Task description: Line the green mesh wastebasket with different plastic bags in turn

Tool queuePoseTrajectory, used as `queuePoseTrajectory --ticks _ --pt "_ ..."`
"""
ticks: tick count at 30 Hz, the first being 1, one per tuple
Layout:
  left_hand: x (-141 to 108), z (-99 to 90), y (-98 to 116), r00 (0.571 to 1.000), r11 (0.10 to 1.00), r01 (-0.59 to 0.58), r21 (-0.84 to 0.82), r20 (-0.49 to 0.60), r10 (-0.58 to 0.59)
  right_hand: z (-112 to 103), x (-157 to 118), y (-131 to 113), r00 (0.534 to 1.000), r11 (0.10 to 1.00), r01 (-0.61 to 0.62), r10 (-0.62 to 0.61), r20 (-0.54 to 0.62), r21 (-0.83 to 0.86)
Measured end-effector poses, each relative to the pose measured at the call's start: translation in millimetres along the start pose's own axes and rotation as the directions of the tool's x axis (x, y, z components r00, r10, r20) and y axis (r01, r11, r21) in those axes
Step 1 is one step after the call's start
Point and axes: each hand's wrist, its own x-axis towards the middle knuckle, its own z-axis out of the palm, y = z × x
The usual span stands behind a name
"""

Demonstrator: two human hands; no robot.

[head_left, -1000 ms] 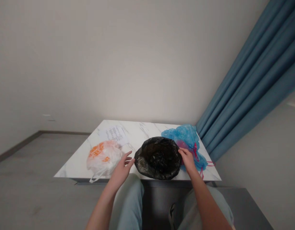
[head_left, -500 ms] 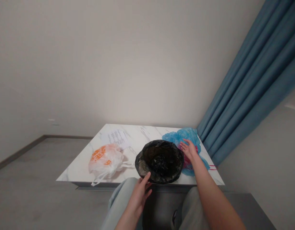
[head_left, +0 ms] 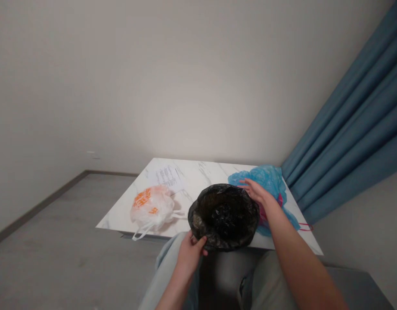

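Observation:
A round trash bin (head_left: 222,217) lined with a black plastic bag stands at the front edge of the white table, its opening facing me. The liner is folded over the rim and sags inside. My left hand (head_left: 192,249) grips the lower left rim, thumb over the liner and fingers beneath. At the upper right side of the rim, my right hand (head_left: 255,191) rests with its fingers stretched out, touching or very close to the liner. Behind that hand lies a crumpled blue plastic bag (head_left: 271,176) with a magenta bag (head_left: 280,199) partly hidden by my arm.
A white plastic bag (head_left: 156,209) with orange lettering lies left on the marble-patterned table (head_left: 198,172). Behind it is a printed sheet (head_left: 169,177). A blue curtain (head_left: 350,116) hangs at the right, and a wall rises behind the table. My knees are under the front edge.
My left hand has closed on the bin's rim. My right hand has moved in against its right side. The view has shifted a little, and the bin appears slightly nearer.

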Motion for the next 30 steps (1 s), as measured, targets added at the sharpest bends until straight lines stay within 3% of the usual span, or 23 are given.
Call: queuePoseTrajectory --ticks 3,7,10,14,17,19,21,24,30 --pt "-0.3 -3.6 14.2 0.993 0.993 -0.101 0.061 0.061 0.098 -3.2 2.1 5.7 0.995 0.995 -0.07 0.074 0.065 -0.066" --pt "-0.2 -6.2 27.0 0.993 0.986 -0.097 0.132 0.086 0.086 -1.3 2.6 12.8 0.988 0.985 -0.094 0.111 0.112 -0.145" --pt "2.9 -6.7 25.3 0.988 0.981 -0.133 0.138 0.095 0.12 5.6 -2.7 11.3 0.983 0.97 -0.022 0.065 0.172 -0.24" --pt "4.9 -6.0 17.5 0.98 0.986 -0.155 0.068 0.14 0.144 11.0 -11.5 5.3 0.971 0.973 0.092 -0.041 0.235 -0.211" --pt "2.2 -6.2 16.6 0.979 0.992 -0.114 0.061 0.176 0.101 11.6 -15.4 3.6 0.992 0.981 0.07 -0.049 0.119 -0.18" --pt "0.1 -7.3 17.4 0.98 0.995 -0.061 0.074 0.193 0.045 13.3 -15.9 4.6 0.99 0.972 0.13 -0.137 -0.021 -0.196" --pt "-1.0 -8.7 17.4 0.983 0.997 0.009 0.08 0.181 -0.023 17.2 -14.2 6.8 0.954 0.937 0.245 -0.279 -0.111 -0.248" --pt "0.3 -9.7 15.2 0.987 0.997 0.05 0.064 0.148 -0.059 25.4 -7.1 10.8 0.884 0.864 0.392 -0.449 -0.13 -0.317" --pt "4.7 -4.5 12.2 0.977 0.994 0.01 -0.112 0.211 0.014 36.9 4.0 14.0 0.751 0.71 0.482 -0.637 -0.176 -0.513"
